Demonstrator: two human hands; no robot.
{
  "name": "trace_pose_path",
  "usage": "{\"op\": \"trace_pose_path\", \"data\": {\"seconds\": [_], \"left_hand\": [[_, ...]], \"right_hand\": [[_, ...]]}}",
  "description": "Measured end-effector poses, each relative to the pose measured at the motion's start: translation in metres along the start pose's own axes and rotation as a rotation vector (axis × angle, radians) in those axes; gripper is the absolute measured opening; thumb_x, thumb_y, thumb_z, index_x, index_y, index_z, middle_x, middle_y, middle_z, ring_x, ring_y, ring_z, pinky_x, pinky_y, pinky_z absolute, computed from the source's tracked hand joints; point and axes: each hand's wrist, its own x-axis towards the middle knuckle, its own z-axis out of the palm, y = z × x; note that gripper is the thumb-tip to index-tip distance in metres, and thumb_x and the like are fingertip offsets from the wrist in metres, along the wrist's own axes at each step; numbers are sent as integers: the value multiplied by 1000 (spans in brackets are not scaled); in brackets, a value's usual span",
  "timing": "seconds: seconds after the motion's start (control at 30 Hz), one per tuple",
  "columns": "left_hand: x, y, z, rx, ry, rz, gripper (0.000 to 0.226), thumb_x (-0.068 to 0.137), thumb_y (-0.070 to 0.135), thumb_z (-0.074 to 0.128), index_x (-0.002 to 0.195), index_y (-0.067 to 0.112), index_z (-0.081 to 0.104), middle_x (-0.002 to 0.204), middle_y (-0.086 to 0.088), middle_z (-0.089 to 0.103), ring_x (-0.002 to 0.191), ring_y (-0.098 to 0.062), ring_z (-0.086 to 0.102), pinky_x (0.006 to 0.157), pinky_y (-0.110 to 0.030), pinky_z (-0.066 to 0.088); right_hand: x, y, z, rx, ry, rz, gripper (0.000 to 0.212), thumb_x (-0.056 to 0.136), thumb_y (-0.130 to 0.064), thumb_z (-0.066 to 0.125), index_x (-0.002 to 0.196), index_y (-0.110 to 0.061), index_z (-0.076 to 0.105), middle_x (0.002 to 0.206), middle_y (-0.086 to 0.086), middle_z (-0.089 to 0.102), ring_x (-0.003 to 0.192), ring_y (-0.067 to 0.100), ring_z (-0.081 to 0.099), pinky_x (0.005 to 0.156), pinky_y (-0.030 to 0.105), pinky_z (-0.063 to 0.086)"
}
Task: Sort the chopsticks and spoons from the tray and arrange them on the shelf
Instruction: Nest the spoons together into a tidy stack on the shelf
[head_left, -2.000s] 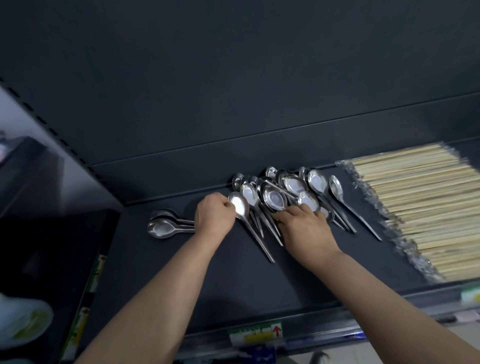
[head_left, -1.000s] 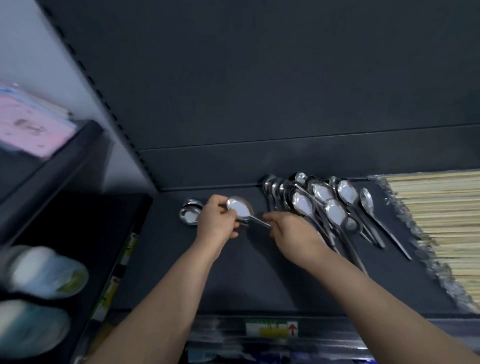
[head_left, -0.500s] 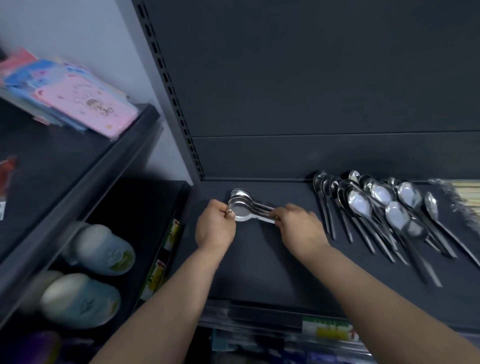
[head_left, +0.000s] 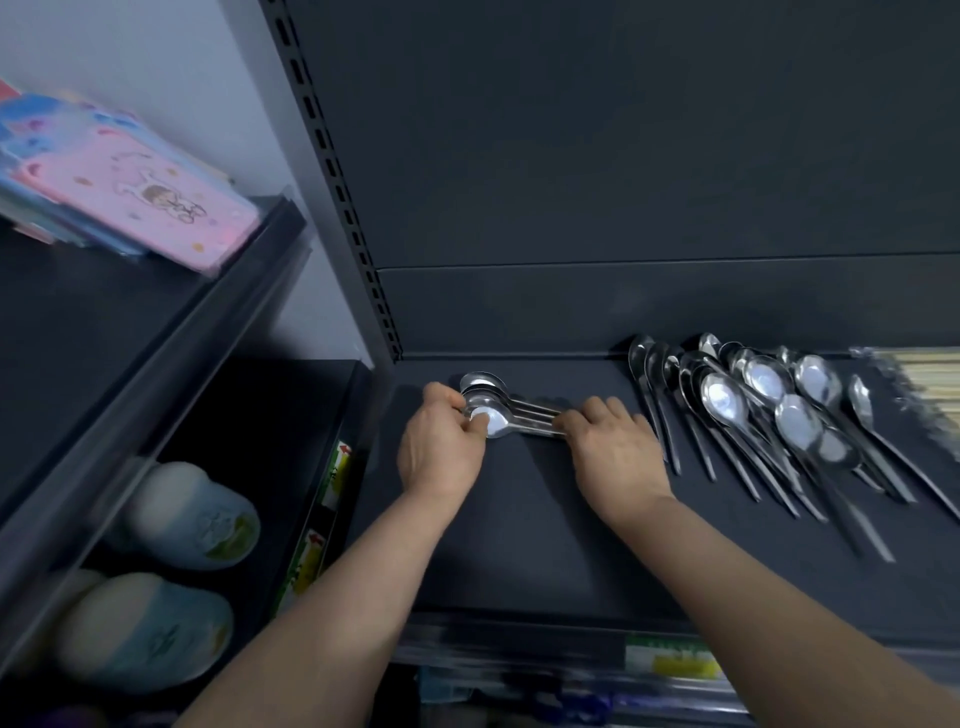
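The person stands close to a dark shelf (head_left: 519, 545), both bare forearms reaching in over its front edge. At the left end of the shelf, near the slotted upright post (head_left: 337, 182), lies a small stack of spoons (head_left: 493, 410), nested one on another with the bowls pointing left and the handles running right. The left hand (head_left: 441, 452) has its fingers curled in at the bowl end, thumb and fingertips pinching the lowest bowl. The right hand (head_left: 615, 457) is closed in the same narrow way on the handle ends, knuckles up, so the stack is held between the two hands while it rests on the shelf. Just to the right of that hand, apart from the stack, is a loose spread of spoons (head_left: 779, 415), bowls toward the back wall and handles fanning toward the front, several overlapping one another. Beyond them, at the far right edge of the view, the ends of a bundle of pale chopsticks (head_left: 930, 374) in clear wrap lie on the same shelf. A price label (head_left: 670, 662) in yellow and green sits on the shelf's front strip. In the bay to the left, pink and blue printed packets (head_left: 156, 208) lie on an upper shelf and rounded pale packs (head_left: 192, 514) sit below, too blurred to make out further.
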Motion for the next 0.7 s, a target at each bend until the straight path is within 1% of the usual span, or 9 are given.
{"op": "trace_pose_path", "data": {"seconds": [0.07,0.13,0.2,0.3,0.43,0.57,0.63,0.7], "left_hand": [[-3,9,2,5,-18,45,21,88,29,65,103,20,55,86,10,64,89,-18,62,69,-30,48],[-6,21,8,3,-62,86,15,87,29,66,99,23,57,86,11,63,89,-17,63,72,-31,50],[-10,36,18,-1,-128,110,12,87,29,67,96,25,59,84,13,62,90,-16,64,74,-31,51],[-20,58,37,10,-227,159,13,86,29,67,97,24,62,90,9,69,93,-16,65,80,-33,53],[-34,90,65,51,-325,214,14,86,32,67,98,26,64,95,8,71,95,-16,65,83,-33,53],[-47,123,91,51,-379,254,13,86,32,68,96,26,65,96,8,72,94,-15,66,83,-32,54],[-55,141,104,48,-398,290,14,85,31,68,98,25,66,98,7,72,94,-15,66,83,-33,54],[-62,156,115,54,-414,308,14,85,31,67,98,26,66,98,8,72,94,-15,66,83,-33,54]], "right_hand": [[-3,6,-3,-6,16,-13,29,59,-6,81,82,-20,71,74,1,57,69,25,57,56,31,43],[-9,16,-6,-16,42,-17,30,58,-6,80,84,-20,71,74,1,57,69,25,57,56,32,44],[-16,31,-10,-24,59,2,33,56,-7,81,84,-21,71,74,1,58,69,26,58,56,32,44],[-31,60,-14,-34,59,42,32,58,-8,82,85,-22,72,76,1,60,72,26,59,58,35,47],[-52,105,-23,-65,56,135,28,59,-9,82,82,-22,72,77,0,63,74,26,60,59,35,47],[-72,147,-31,-73,12,235,31,61,-4,78,86,-20,72,78,2,63,77,29,59,60,36,47],[-82,166,-34,-71,-9,303,27,64,-5,76,86,-20,72,79,2,63,78,29,59,60,35,47],[-89,182,-37,-50,-20,358,20,67,-7,76,81,-19,68,76,2,63,75,28,60,58,33,46]]}}
